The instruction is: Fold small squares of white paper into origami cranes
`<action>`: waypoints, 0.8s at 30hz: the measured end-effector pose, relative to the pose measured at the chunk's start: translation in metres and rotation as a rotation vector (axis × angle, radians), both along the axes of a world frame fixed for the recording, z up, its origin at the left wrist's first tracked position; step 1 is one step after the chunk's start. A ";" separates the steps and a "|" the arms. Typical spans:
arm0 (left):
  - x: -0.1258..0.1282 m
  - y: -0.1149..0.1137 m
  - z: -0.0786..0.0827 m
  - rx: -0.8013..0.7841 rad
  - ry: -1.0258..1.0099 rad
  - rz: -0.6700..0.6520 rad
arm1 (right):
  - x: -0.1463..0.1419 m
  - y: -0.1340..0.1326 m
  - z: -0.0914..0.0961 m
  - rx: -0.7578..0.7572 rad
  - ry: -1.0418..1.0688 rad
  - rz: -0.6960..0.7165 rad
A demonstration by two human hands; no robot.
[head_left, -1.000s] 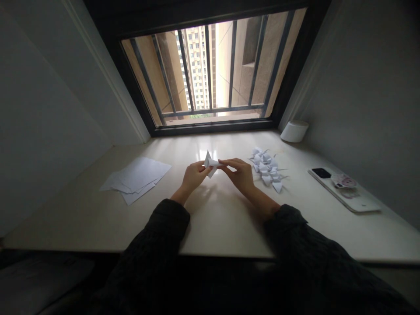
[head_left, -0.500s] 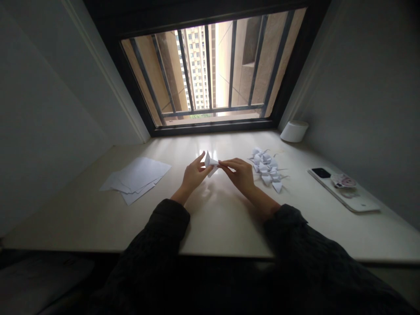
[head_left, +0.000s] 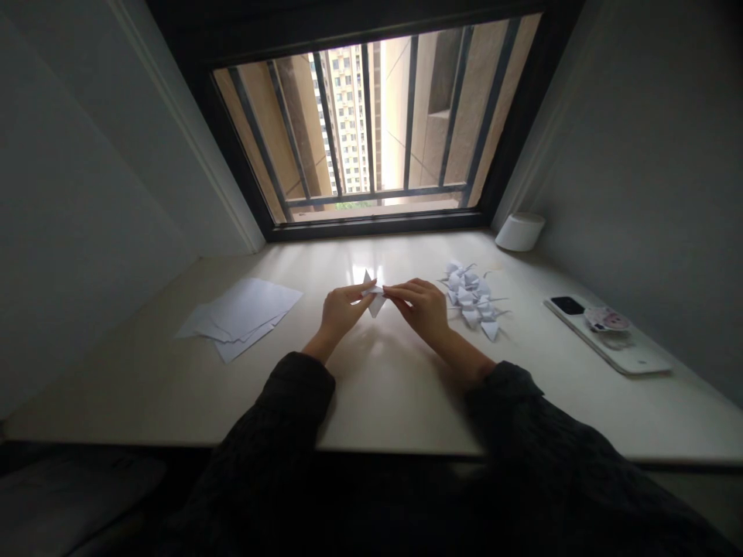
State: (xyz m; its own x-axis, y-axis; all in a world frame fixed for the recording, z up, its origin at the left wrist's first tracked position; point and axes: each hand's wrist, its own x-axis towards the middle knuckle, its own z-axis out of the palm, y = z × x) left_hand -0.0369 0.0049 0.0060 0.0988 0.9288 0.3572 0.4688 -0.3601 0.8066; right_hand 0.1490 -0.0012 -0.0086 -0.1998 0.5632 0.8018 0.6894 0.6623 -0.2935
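Observation:
Above the middle of the pale countertop, a small folded white paper piece is held between both hands. My left hand pinches its left side, thumb and fingers closed on it. With closed fingertips, my right hand grips the paper's right end. Pointed flaps stick out above and below the fingers; the part between the fingertips is hidden. Just right of my right hand lies a cluster of several small folded white paper pieces with thin pointed ends.
Loose white paper sheets lie overlapping on the left. On the right rests a white phone with a round grip on its back. A white rounded object stands in the back right corner, near the dark-framed barred window.
My left fingers have closed in over the paper, where the index finger was raised before. The paper looks flatter and slightly turned. My right hand has hardly moved.

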 end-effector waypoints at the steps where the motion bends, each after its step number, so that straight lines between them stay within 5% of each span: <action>1: 0.000 0.002 -0.002 -0.018 -0.039 -0.009 | 0.000 0.000 0.000 0.005 -0.003 -0.001; 11: 0.003 0.008 -0.008 -0.253 -0.459 -0.118 | -0.005 -0.003 0.002 -0.066 0.115 0.078; 18: 0.002 0.011 -0.006 -0.250 -0.596 -0.198 | -0.008 0.003 0.000 -0.363 0.488 0.219; 24: 0.002 0.011 -0.005 -0.264 -0.581 -0.178 | -0.009 0.008 -0.004 -0.533 0.595 0.316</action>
